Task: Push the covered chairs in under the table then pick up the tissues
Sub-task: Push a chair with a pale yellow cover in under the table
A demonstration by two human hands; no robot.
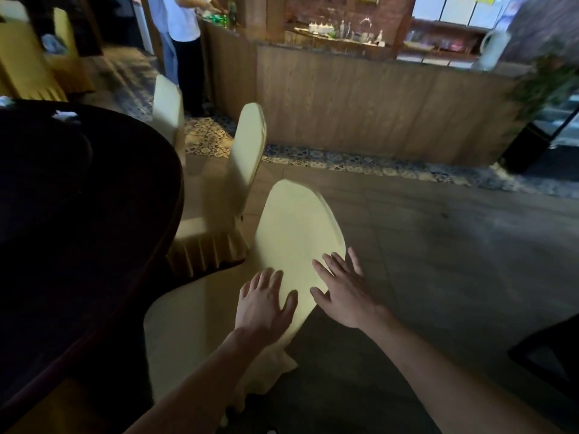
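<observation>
A chair in a pale yellow cover [297, 233] stands right in front of me, its seat partly under the dark round table [78, 198]. My left hand [264, 303] and my right hand [341, 292] lie flat with fingers spread on the top of its backrest, holding nothing. A second covered chair [241, 164] stands further along the table edge, and a third [167, 108] beyond it. White crumpled tissues [65, 115] lie on the far side of the tabletop.
A wooden counter [360, 101] runs across the back, with a person standing at its left end [185, 51]. A potted plant [539, 98] stands at the right. More covered chairs [28, 64] are at the far left. A dark object [551, 355] sits at the right edge.
</observation>
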